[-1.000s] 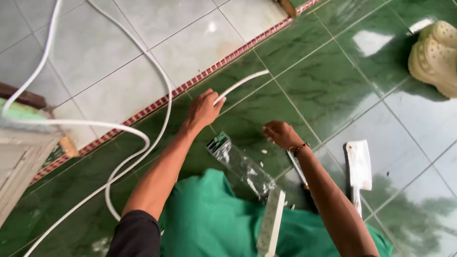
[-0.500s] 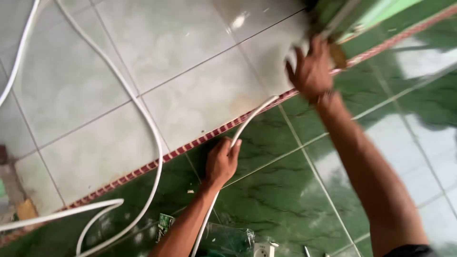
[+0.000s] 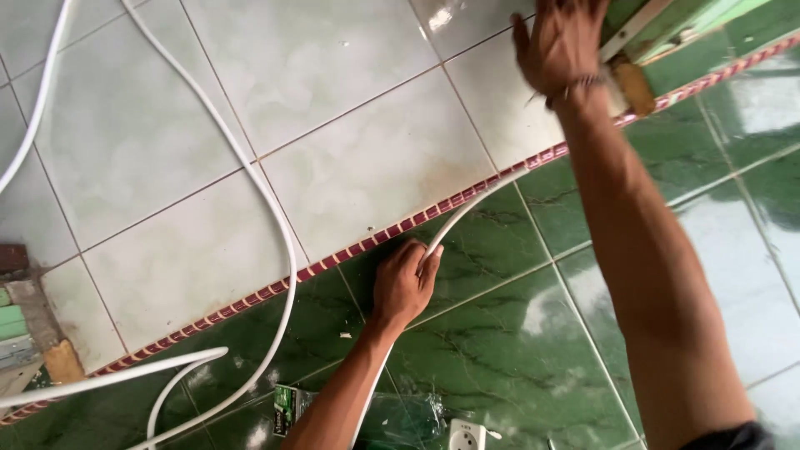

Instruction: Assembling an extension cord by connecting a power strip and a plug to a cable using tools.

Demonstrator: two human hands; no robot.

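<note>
Green tiles: glossy marbled floor (image 3: 492,350) fills the lower right, ending at a red patterned border strip (image 3: 333,254) that runs diagonally up to the right.
Pale tiles: beyond the strip a grey-white surface (image 3: 333,125) spreads wide — bare except for the cable's loops on its left side.
Cable: a white cable (image 3: 267,208) curves down across the pale tiles, loops at lower left, and its free end (image 3: 467,204) lies just by the border strip.
Left hand: the left hand (image 3: 404,279) rests low on the green tile, fingers clenched around the cable near its end; forearm comes up from the bottom edge.
Right hand: the right hand (image 3: 558,42) is stretched far up to the top edge, arm nearly straight, fingers spread — blurred, so whether it grips anything cannot be told.
Top right edge: a green-painted wooden frame (image 3: 667,29) just beside that hand.
Bottom edge: a clear plastic bag (image 3: 392,417) and a white socket strip (image 3: 467,435) near the left forearm.
</note>
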